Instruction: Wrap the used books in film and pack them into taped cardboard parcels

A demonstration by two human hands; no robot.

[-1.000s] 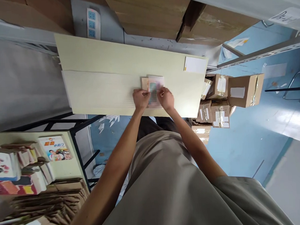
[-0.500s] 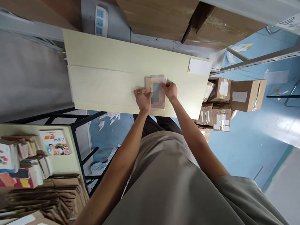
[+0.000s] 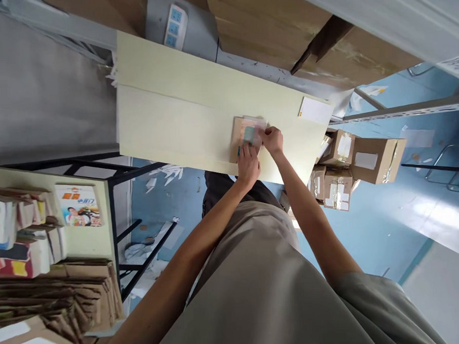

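On the pale table (image 3: 174,118) in front of me lies a small book (image 3: 235,136) with a brownish left part and a pinkish right part bearing a teal patch. My left hand (image 3: 249,166) rests on its lower part, fingers stretched out over the surface. At the upper right, my right hand (image 3: 272,139) is closed in a pinch on the edge of a leaf or cover of the book. That edge is smeared by motion, so I cannot tell whether it is one sheet or several.
A white card (image 3: 314,110) lies at the table's right end. Large cardboard boxes (image 3: 265,28) and a power strip (image 3: 175,27) stand along the back. Taped cartons (image 3: 373,158) are stacked at the right. Books (image 3: 26,216) and flattened cardboard (image 3: 67,295) fill the left shelf.
My left hand has moved from the book's left edge onto its lower middle, its fingers straightening. My right hand still pinches the right edge. The view has shifted slightly.
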